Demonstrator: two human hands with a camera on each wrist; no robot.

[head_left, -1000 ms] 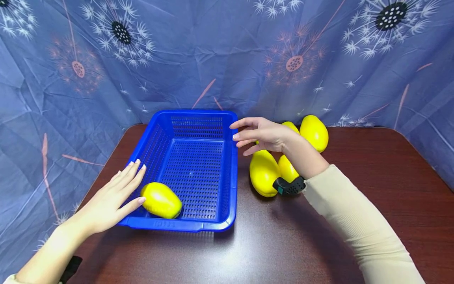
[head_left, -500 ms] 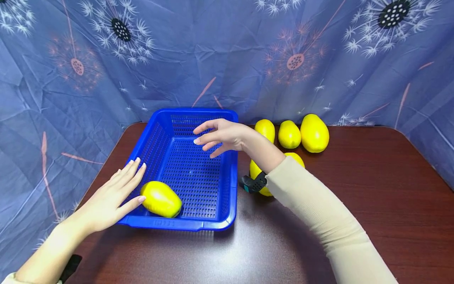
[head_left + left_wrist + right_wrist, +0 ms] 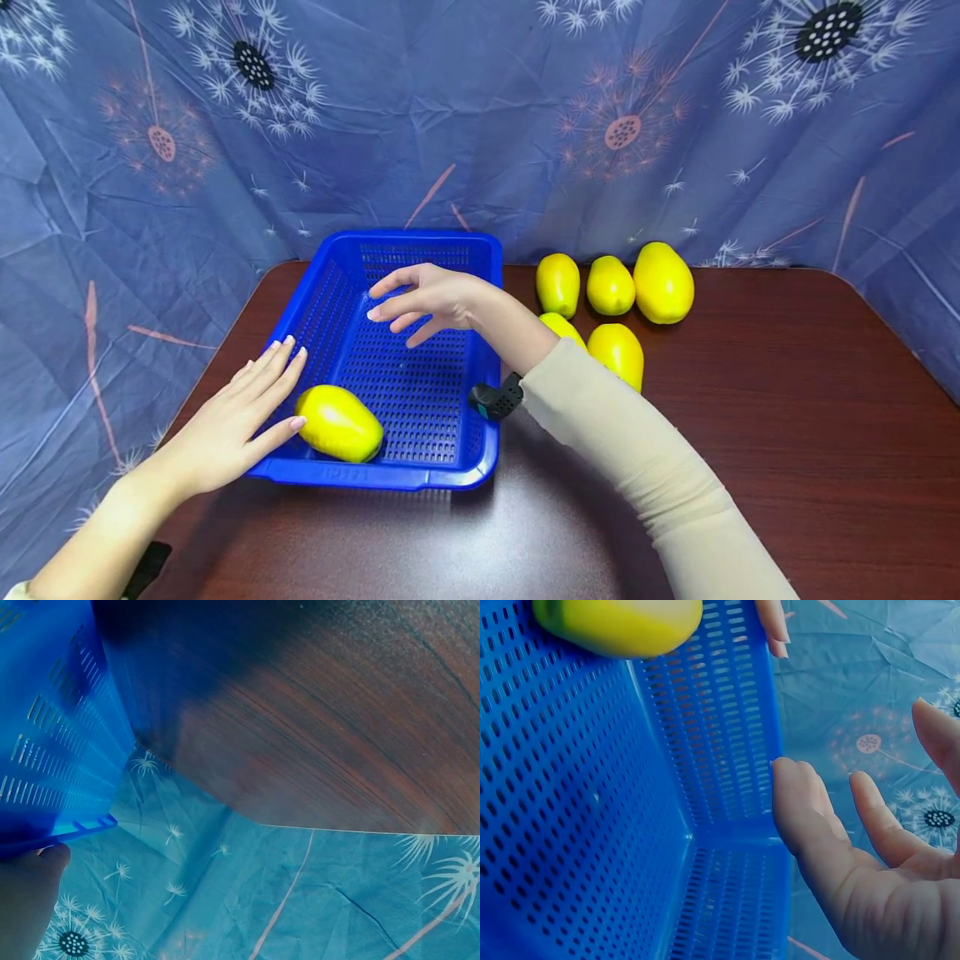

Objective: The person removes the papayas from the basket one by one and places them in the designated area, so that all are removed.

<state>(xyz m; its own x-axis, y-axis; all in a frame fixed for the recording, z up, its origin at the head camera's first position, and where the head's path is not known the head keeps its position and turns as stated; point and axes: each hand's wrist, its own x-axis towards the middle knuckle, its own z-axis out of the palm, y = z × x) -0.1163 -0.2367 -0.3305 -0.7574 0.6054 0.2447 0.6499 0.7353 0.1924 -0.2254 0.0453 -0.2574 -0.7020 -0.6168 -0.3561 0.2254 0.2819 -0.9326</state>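
A blue plastic basket (image 3: 420,477) with slotted walls stands on the table. One yellow mango-like fruit (image 3: 340,423) lies on its side in the near left corner of the basket. My left hand (image 3: 232,421) rests on the left rim, fingers straight and thumb tip beside that fruit; a fingertip (image 3: 52,859) shows at the rim in the left wrist view. Above the basket's middle hovers my right hand (image 3: 431,302), its fingers spread, loosely bent and holding nothing. The right wrist view shows this hand (image 3: 870,870) above the basket, apart from the fruit (image 3: 622,626).
Several more yellow fruits stand right of the basket: three in a back row, including a large one (image 3: 663,283), and two nearer, one (image 3: 617,354) partly behind my right sleeve. Brown table (image 3: 787,400) extends right. A patterned blue cloth (image 3: 480,125) hangs behind.
My right hand has moved left from beside the basket's right rim to over its middle, uncovering fruits on the right. The left hand and the fruit in the basket have not moved.
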